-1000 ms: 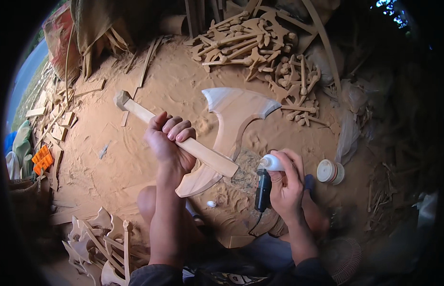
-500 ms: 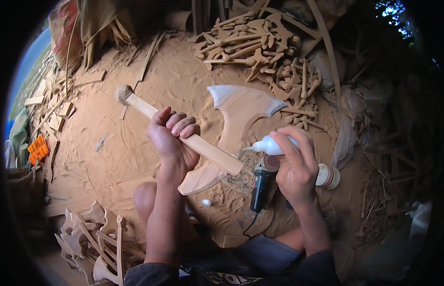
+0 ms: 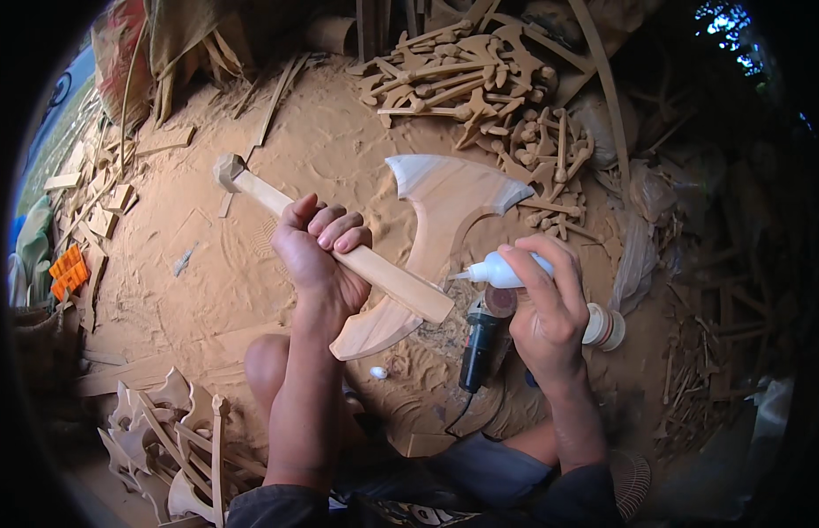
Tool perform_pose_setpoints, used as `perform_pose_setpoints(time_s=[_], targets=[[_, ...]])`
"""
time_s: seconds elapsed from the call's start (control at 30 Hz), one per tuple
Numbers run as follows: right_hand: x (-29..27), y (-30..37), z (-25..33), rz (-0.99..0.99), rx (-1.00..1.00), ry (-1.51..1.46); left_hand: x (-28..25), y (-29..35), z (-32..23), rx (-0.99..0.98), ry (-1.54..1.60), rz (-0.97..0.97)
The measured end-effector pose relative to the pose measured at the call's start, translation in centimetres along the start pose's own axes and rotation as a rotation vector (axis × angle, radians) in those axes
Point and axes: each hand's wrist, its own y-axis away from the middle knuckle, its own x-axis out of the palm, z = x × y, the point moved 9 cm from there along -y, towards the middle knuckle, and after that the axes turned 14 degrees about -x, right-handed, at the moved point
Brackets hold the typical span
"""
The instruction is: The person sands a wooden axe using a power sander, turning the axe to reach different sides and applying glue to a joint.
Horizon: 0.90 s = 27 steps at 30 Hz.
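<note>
A wooden toy axe (image 3: 437,211) has a broad flared blade, a smaller lower blade and a straight handle with a faceted knob at its upper left end. My left hand (image 3: 326,242) is wrapped round that handle, holding the axe above the sandy ground. Between the fingers of my right hand (image 3: 550,308) is a white squeeze glue bottle (image 3: 502,270), lying sideways. Its thin nozzle points left, close to where blade and handle meet; whether it touches cannot be made out. Below the bottle, an angle grinder (image 3: 484,343) with a dark body lies on the ground.
Carved wooden pieces (image 3: 462,75) are heaped at the far side. More curved wooden parts (image 3: 176,440) stand near left. A white spool-like container (image 3: 605,326) sits beside my right wrist. A small white cap (image 3: 378,373) and an orange block (image 3: 69,271) lie on the ground.
The axe has shifted slightly to the right in my left hand. The glue bottle stays almost in place, its nozzle still near the joint.
</note>
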Motion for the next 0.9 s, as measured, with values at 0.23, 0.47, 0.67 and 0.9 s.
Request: perform_pose_setpoints(time_s=[0.23,0.47,0.67,0.9], targets=[[-0.3,0.2,-0.2,-0.027,0.032,-0.016,-0.1,0.2,0.1,-0.001,-0.002,0.015],[1.4,3.8,-1.5,-0.198,0.351,-0.288,0.5,1.1,-1.7,0.059,-0.055,-0.032],[12.5,24.9,-1.4,-0.454,1.035,-0.854,0.1,0.3,0.5,-0.02,0.018,-0.018],[27.1,43.9,5.8,-0.05,1.292,-0.68,0.6,0.7,1.3,0.06,0.012,-0.076]])
